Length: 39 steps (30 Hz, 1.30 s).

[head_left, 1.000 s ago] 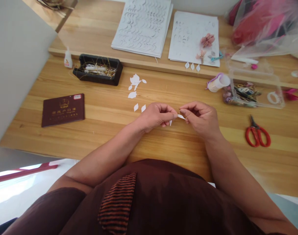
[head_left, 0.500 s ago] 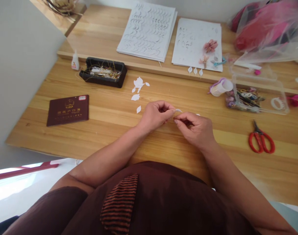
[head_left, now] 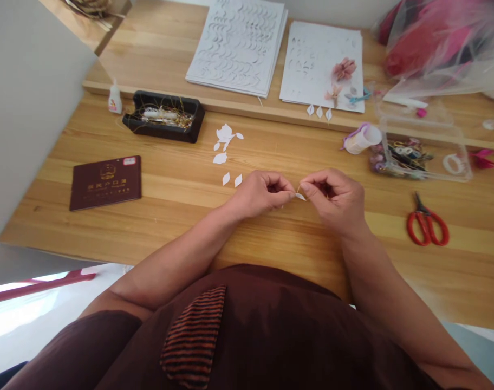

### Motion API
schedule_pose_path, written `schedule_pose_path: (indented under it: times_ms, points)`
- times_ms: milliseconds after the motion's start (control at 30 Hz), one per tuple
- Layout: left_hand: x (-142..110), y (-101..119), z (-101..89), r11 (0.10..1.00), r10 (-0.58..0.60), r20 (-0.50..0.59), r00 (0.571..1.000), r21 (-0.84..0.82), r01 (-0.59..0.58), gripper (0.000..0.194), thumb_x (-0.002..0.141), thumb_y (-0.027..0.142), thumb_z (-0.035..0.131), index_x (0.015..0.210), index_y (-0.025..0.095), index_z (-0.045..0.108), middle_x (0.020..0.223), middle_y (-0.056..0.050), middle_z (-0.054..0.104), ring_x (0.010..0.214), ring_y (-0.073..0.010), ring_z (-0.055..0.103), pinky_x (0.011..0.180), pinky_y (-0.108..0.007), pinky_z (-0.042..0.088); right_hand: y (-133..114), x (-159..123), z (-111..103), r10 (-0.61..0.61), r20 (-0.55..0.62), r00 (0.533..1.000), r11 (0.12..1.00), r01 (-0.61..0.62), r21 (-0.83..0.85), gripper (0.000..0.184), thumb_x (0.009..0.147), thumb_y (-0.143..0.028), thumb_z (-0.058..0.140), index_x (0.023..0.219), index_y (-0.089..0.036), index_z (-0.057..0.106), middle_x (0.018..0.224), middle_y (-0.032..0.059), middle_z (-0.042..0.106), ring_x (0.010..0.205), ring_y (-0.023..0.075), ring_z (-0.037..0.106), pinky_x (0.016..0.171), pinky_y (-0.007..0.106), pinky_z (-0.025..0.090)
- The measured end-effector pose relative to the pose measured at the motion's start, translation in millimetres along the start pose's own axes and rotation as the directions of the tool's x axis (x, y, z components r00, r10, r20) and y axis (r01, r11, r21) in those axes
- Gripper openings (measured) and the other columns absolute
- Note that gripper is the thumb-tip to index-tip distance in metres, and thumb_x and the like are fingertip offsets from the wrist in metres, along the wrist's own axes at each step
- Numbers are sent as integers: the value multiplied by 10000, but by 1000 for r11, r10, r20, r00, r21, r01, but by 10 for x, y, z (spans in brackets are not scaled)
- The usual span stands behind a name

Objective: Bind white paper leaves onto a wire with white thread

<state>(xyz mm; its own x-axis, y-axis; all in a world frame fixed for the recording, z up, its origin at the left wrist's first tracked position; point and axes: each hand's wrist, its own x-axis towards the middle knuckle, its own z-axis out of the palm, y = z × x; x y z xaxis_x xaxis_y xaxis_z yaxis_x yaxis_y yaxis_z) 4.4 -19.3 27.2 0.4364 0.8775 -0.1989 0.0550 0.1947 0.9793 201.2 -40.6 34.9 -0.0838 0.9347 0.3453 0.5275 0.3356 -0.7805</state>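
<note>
Near the middle of the frame, the left hand (head_left: 263, 192) has its thumb and forefinger closed together on one end of a small white paper leaf (head_left: 300, 196), which sticks out toward the right hand (head_left: 335, 197). The right thumb and fingertips are likewise drawn together, seemingly on a thin gold wire (head_left: 299, 187), though it is too fine here to be sure. A pinch by the tips probably suits such light pieces, leaving most of the leaf uncovered.

Two loose leaves (head_left: 226, 179) lie just left of the hands, with a white paper pile (head_left: 225, 132) above them, likely for easy reach. The scissors (head_left: 428, 219) rest at the right with their handles toward the person, perhaps for quick pickup.

The table (head_left: 182, 179) is pale, grained wood with a raised ledge across the top of the frame, where paper sheets (head_left: 236, 49) and a pink flower (head_left: 344, 69) sit. A black box (head_left: 139, 130), a glue bottle (head_left: 114, 100) and a dark red booklet (head_left: 105, 183) occupy the left side, beside a grey wall (head_left: 36, 108).
</note>
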Motion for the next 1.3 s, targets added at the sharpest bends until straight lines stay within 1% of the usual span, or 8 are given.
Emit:
schedule_pose_path:
  times_ms: [133, 233, 400, 600, 767, 967, 1133, 1300]
  points:
    - [6, 11, 9, 985, -32, 19, 999, -170, 35, 154, 772, 286, 766, 784, 149, 698, 596, 20, 623, 513, -60, 519, 499, -194, 422, 109, 50, 47, 212, 63, 975, 951, -221, 215, 93, 835, -305, 754, 784, -235, 720, 629, -17, 644, 515, 113, 494, 490, 276, 379]
    - [28, 5, 15, 969, -17, -46, 999, -245, 5, 181, 753, 305, 784, 767, 151, 688, 620, 17, 635, 523, -57, 539, 494, -186, 423, 136, 28, 89, 262, 126, 957, 924, -286, 255, 134, 831, -341, 768, 786, -228, 712, 569, -40, 588, 465, 98, 434, 456, 267, 328]
    - [63, -15, 14, 974, 25, -229, 973, -212, -75, 202, 776, 339, 768, 775, 157, 680, 618, 24, 628, 524, -61, 518, 499, -195, 414, 14, -94, 141, 56, 151, 987, 997, -62, 36, 92, 905, -259, 693, 830, -226, 735, 698, -13, 699, 556, 113, 528, 538, 276, 412]
    - [23, 5, 17, 980, 155, -281, 947, 166, -111, 74, 773, 221, 737, 753, 158, 703, 717, -3, 695, 626, -85, 547, 580, -210, 426, -147, -113, 86, -161, 98, 982, 978, 172, -119, 85, 882, -189, 675, 845, -248, 723, 720, 1, 723, 565, 137, 566, 559, 307, 460]
    - [2, -35, 27, 960, 182, -114, 977, 235, -152, 67, 792, 207, 702, 760, 151, 721, 692, 4, 680, 618, -85, 531, 589, -216, 411, -96, -75, 10, -82, 39, 996, 991, 85, -105, 58, 879, -240, 706, 828, -261, 726, 693, 7, 695, 561, 141, 534, 540, 310, 439]
    - [-11, -10, 16, 993, 107, 5, 994, 41, -107, 137, 793, 280, 756, 789, 146, 727, 691, 4, 667, 584, -66, 520, 551, -201, 400, 50, 42, 10, 151, 37, 988, 974, -155, 167, 95, 843, -290, 743, 776, -225, 722, 663, -3, 673, 556, 121, 530, 527, 279, 423]
    - [8, 23, 12, 986, 30, -59, 998, -165, -40, 184, 793, 309, 788, 792, 149, 696, 589, 24, 610, 514, -63, 510, 503, -196, 420, 111, 49, 51, 230, 132, 964, 940, -255, 226, 141, 837, -337, 757, 775, -223, 702, 538, -47, 550, 473, 100, 425, 451, 259, 323]
    - [51, -10, 19, 986, 79, -222, 972, -130, -109, 151, 807, 280, 761, 783, 150, 688, 614, 22, 630, 519, -61, 511, 510, -198, 422, -9, -87, 111, 65, 155, 986, 996, -73, 48, 104, 898, -261, 701, 804, -219, 716, 646, -25, 652, 533, 104, 493, 511, 265, 387]
